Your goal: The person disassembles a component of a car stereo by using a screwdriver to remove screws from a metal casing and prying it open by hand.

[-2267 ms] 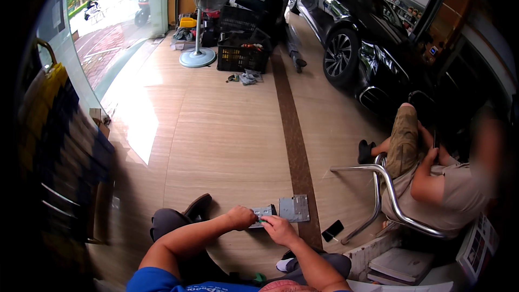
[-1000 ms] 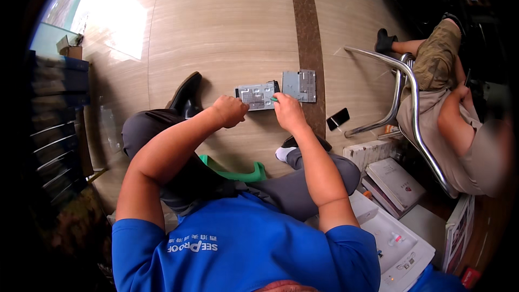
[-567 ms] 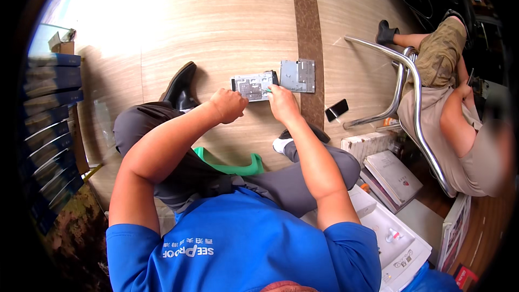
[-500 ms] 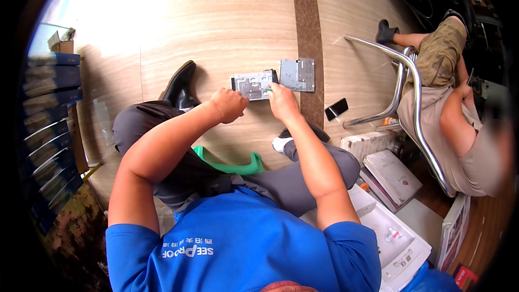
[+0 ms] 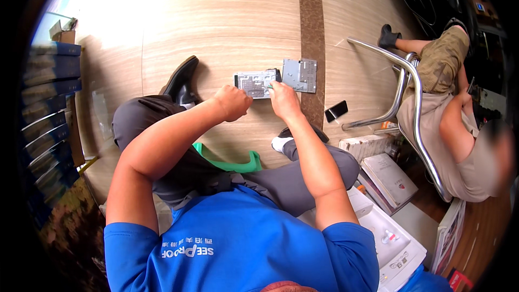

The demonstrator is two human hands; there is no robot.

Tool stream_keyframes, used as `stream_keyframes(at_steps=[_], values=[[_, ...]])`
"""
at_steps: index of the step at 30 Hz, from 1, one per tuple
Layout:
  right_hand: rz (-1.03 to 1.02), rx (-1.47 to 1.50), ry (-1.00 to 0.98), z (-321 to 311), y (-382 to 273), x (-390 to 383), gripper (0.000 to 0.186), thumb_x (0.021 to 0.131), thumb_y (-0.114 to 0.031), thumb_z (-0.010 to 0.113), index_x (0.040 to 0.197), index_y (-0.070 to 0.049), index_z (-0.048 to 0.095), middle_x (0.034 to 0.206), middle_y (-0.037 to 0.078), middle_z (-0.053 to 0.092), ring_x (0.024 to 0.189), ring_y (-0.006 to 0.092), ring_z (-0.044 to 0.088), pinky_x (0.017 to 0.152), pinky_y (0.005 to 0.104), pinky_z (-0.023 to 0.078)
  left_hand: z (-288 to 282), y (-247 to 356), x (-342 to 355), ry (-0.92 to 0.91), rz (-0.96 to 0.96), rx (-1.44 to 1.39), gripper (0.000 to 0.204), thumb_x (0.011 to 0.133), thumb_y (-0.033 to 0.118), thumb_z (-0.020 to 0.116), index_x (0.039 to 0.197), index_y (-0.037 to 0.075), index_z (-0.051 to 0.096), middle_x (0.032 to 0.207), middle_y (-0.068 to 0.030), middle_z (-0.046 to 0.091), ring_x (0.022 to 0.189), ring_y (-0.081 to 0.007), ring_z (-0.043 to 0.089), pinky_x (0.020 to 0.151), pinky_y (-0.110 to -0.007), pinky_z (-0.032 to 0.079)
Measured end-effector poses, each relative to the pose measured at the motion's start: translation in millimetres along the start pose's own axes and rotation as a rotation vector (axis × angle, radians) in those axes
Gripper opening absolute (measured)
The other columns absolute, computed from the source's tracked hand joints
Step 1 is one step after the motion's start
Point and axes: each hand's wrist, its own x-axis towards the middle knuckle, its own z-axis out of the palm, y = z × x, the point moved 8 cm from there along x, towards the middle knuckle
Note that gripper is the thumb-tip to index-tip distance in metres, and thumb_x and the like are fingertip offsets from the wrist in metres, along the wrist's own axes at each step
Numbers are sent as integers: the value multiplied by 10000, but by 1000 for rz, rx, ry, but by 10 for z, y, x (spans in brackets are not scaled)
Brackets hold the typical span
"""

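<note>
On the floor before me lies a flat silver metal unit (image 5: 254,83) with cut-outs and a black part at its far right corner, perhaps a disc drive. My left hand (image 5: 233,103) is closed at its near left edge, fingertips curled against it. My right hand (image 5: 285,100) pinches a slim green tool (image 5: 270,87), perhaps a small screwdriver, over the unit's near right part; its tip is too small to make out. A grey perforated metal cover plate (image 5: 300,74) lies just right of the unit.
A black phone (image 5: 336,111) lies to the right, near a chrome chair frame (image 5: 413,84) and a seated person (image 5: 443,75). Boxes and a white tray (image 5: 400,254) stand at lower right. Stacked blue packages (image 5: 57,86) line the left. Something green (image 5: 230,166) lies between my legs.
The view has shifted slightly. Both hands keep nearly the same places at the silver unit, and the green tool stays in my right hand.
</note>
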Motion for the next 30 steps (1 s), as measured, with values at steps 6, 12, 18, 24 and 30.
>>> stream_keyframes(at_steps=[6,12,18,24,30], values=[[-34,-60,2,-11,-99,35,170,891,-152,588,995,-18,611,904,203,644,845,401,635,748,485,519,-18,30,4,-22,-5,21,321,851,330,682,1026,66,629,971,-152,684,901,-311,688,754,-437,546],[-32,-132,-6,24,-108,51,156,896,-164,584,977,-34,612,906,189,643,829,385,644,737,477,525,-15,38,-2,-6,-1,18,311,855,332,677,1019,71,632,972,-143,684,902,-304,688,759,-435,545],[-84,-117,-15,40,-157,63,140,897,-157,577,976,-49,619,902,188,645,839,388,646,734,476,526,-6,36,12,-21,-2,5,305,858,332,674,1014,74,635,988,-144,679,909,-302,687,757,-436,544],[-93,-121,-50,30,-115,96,133,903,-149,550,935,-47,629,879,198,642,836,392,643,729,485,519,0,36,10,-6,1,22,303,856,329,674,1011,71,633,987,-147,679,905,-306,687,753,-436,543],[-84,-116,-107,46,-74,123,170,884,-131,584,1019,-50,649,872,193,628,865,390,617,758,476,497,34,36,39,-13,12,21,301,855,328,675,997,67,631,981,-152,679,901,-313,686,753,-439,544]])
